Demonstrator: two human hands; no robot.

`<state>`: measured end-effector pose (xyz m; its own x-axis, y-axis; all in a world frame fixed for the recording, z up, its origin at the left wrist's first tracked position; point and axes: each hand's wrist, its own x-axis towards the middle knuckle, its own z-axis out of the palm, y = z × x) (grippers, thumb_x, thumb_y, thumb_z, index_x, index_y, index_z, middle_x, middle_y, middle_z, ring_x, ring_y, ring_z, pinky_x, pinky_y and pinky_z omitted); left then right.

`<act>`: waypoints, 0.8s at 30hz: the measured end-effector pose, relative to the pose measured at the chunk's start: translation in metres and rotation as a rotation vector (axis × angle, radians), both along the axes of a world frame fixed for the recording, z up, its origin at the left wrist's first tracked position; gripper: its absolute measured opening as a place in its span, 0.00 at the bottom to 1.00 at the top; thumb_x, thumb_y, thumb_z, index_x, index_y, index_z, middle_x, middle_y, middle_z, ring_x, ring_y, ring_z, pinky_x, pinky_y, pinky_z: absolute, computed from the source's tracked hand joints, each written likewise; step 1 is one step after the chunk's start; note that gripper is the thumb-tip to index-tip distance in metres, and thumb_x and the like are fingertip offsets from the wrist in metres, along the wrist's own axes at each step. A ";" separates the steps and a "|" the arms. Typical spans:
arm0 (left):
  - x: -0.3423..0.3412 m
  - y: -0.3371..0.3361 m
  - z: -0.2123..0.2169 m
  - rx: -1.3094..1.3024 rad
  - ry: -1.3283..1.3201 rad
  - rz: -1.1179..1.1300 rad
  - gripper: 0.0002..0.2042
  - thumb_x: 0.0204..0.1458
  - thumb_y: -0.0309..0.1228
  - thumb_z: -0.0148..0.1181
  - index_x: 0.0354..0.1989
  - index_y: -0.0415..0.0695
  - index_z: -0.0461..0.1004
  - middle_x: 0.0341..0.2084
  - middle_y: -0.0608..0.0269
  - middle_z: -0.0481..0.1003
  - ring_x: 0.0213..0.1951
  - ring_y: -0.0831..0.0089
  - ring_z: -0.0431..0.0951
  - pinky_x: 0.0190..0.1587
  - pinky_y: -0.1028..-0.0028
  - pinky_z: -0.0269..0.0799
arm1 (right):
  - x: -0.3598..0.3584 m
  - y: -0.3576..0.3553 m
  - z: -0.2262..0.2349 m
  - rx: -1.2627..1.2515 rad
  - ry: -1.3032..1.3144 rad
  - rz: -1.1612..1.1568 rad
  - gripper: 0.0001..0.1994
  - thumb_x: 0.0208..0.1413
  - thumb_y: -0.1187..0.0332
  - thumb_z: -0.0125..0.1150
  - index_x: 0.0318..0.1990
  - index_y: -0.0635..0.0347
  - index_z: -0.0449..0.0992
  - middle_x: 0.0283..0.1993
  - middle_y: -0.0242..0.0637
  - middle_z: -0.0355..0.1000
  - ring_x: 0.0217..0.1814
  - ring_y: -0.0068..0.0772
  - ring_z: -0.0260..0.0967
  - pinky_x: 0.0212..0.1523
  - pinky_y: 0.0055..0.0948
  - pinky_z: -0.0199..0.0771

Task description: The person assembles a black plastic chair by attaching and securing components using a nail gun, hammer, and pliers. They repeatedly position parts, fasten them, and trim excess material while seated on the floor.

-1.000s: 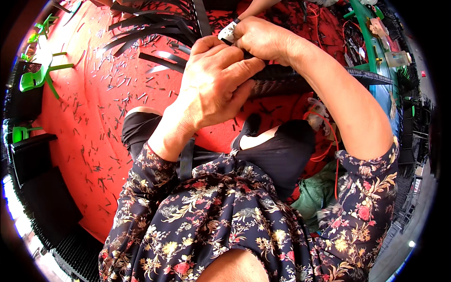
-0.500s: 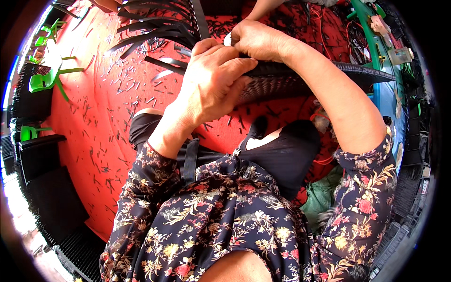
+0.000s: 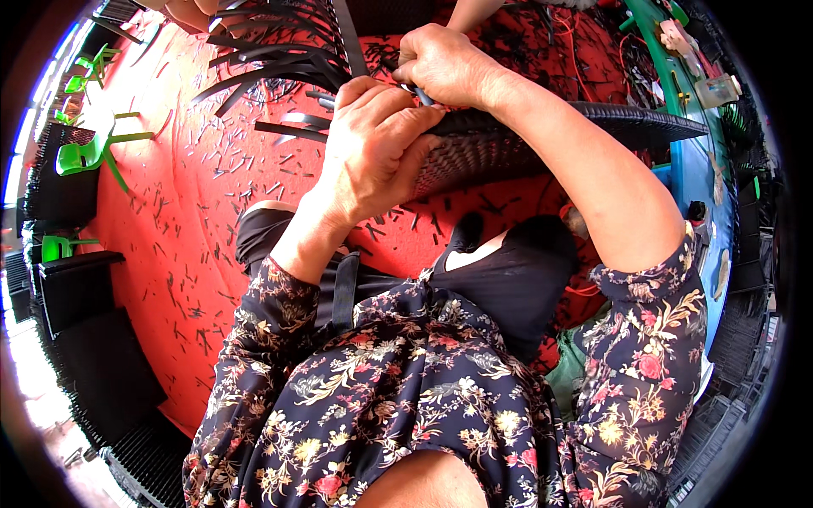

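A dark woven panel [image 3: 500, 151] of flat black strips stretches across in front of me, its edge running off to the right. My left hand [image 3: 368, 148] is closed on the panel's left end, fingers curled over the edge. Just beyond it, my right hand [image 3: 445, 68] is closed in a pinch above the same edge. A small grey shiny piece [image 3: 422, 95] shows below its fingers; I cannot tell whether it is a strip end or a tool. Loose black strips [image 3: 271, 59] fan out leftward from an upright black bar [image 3: 345, 38].
Cut strip scraps litter the red floor covering [image 3: 203, 254]. Green-legged stools [image 3: 80, 157] and black woven pieces [image 3: 97, 364] line the left. At right runs a green and blue bench [image 3: 703, 186] with a clear container [image 3: 718, 91]. Another person's arm [image 3: 474, 13] reaches in at the top.
My right hand has shifted slightly left and up, and the grey piece now shows below it. My left hand and the panel have moved only a little in the picture.
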<state>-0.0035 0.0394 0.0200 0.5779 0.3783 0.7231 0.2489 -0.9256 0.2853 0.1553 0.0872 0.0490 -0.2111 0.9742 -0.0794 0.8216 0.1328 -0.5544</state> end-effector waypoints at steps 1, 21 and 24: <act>0.000 0.000 0.000 0.001 0.005 0.000 0.13 0.40 0.26 0.64 0.37 0.39 0.77 0.26 0.59 0.73 0.31 0.60 0.72 0.42 0.65 0.63 | 0.000 0.000 -0.001 0.011 -0.011 -0.005 0.11 0.48 0.66 0.62 0.31 0.67 0.77 0.29 0.46 0.76 0.34 0.37 0.75 0.37 0.35 0.73; 0.004 0.002 0.006 -0.047 0.054 -0.007 0.13 0.41 0.27 0.64 0.38 0.41 0.77 0.26 0.59 0.73 0.31 0.60 0.73 0.42 0.65 0.63 | 0.011 -0.005 0.009 -0.087 -0.104 0.035 0.10 0.50 0.68 0.59 0.32 0.67 0.77 0.33 0.47 0.75 0.37 0.40 0.73 0.41 0.36 0.72; 0.005 0.001 0.005 -0.050 0.067 0.009 0.14 0.39 0.27 0.64 0.37 0.42 0.77 0.25 0.61 0.73 0.32 0.61 0.73 0.44 0.64 0.63 | 0.021 0.001 -0.008 0.118 0.055 0.156 0.12 0.50 0.70 0.57 0.41 0.68 0.75 0.30 0.43 0.74 0.30 0.33 0.72 0.34 0.31 0.72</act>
<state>0.0011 0.0409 0.0247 0.6211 0.4179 0.6630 0.2770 -0.9084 0.3131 0.1760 0.0883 0.0407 -0.3608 0.9314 0.0490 0.7551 0.3225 -0.5708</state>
